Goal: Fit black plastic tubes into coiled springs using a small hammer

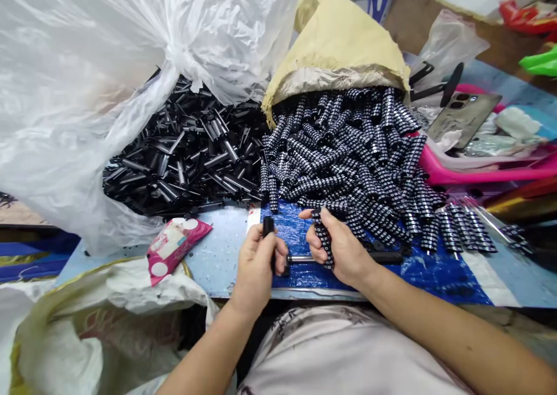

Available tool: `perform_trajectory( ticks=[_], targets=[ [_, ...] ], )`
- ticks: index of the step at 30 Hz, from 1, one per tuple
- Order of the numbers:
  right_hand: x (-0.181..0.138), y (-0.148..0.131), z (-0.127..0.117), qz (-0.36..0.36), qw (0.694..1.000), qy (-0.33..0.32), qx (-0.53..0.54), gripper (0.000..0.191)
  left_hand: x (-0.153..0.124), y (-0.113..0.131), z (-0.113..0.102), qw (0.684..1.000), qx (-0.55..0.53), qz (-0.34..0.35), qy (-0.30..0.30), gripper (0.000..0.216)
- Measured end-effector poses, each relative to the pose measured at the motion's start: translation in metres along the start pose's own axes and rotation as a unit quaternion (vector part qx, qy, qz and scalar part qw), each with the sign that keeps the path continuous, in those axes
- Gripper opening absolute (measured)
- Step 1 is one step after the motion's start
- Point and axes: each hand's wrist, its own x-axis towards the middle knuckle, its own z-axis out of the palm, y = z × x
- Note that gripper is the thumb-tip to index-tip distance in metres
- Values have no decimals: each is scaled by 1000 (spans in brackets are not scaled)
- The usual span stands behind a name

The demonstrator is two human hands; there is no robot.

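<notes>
My left hand [255, 264] is closed around a short black plastic tube [268, 227], held upright near the front edge of the table. My right hand [343, 250] grips a black tubular piece with a white checked pattern [323, 243], its thumb on top. A gap separates the two pieces. Below and behind my hands, a rod with a black handle [387, 258] lies across the blue sheet [300, 282]. Beyond my left hand spreads a heap of black plastic parts [187, 157]; beyond my right, a heap of checked tubular pieces [339, 157].
A pink packet [174, 245] lies left of my hands. A clear plastic bag [78, 93] and a yellow sack [343, 35] stand behind the heaps. On the right, a pink tray [487, 171] holds a phone [463, 116]. An open white sack [130, 302] sits below the table's left side.
</notes>
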Motion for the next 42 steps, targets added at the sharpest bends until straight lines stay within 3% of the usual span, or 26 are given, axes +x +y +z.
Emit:
perform_trajectory(
  ticks=[5,7,9,11,13,15,17,21,23,26,31,36,39,41,42],
  targets=[
    [-3,9,9,-48,996,57,50,40,2,-11,30,985,139,90,-43,31],
    [-4,10,5,-76,996,37,-11,43,2,-14,33,980,164,103,-55,23],
    [-8,7,-5,-150,981,-5,-123,52,0,-13,31,982,159,92,-52,17],
    [-12,3,-19,-256,925,-75,-272,87,-4,-9,25,988,131,57,-51,20],
    [-16,-2,-33,-356,828,-146,-408,113,-8,-5,19,992,106,23,-58,23],
    [-19,-4,-42,-422,742,-188,-486,110,-11,-2,15,993,96,5,-64,28],
    [-22,-5,-44,-458,706,-187,-507,100,-13,-3,14,994,90,-1,-64,31],
    [-29,-3,-36,-488,693,-156,-508,101,-16,-12,18,999,41,1,-21,49],
    [-31,-1,-32,-507,681,-153,-506,100,-18,-17,21,999,29,23,2,46],
    [-32,3,-29,-532,665,-138,-506,95,-19,-19,23,999,-13,30,-9,34],
    [-30,9,-33,-526,649,-128,-535,88,-19,-7,18,991,-105,-65,-61,32],
    [-30,11,-37,-494,667,-134,-542,98,-11,-4,5,979,-99,-149,-101,38],
    [-34,10,-49,-463,654,-123,-586,96,2,-13,-14,994,-26,-78,-73,33],
    [-37,10,-61,-437,613,-100,-651,63,13,-18,-34,993,106,30,-49,25],
    [-38,10,-67,-426,588,-89,-682,43,18,-19,-44,978,191,78,-41,21]
  ],
)
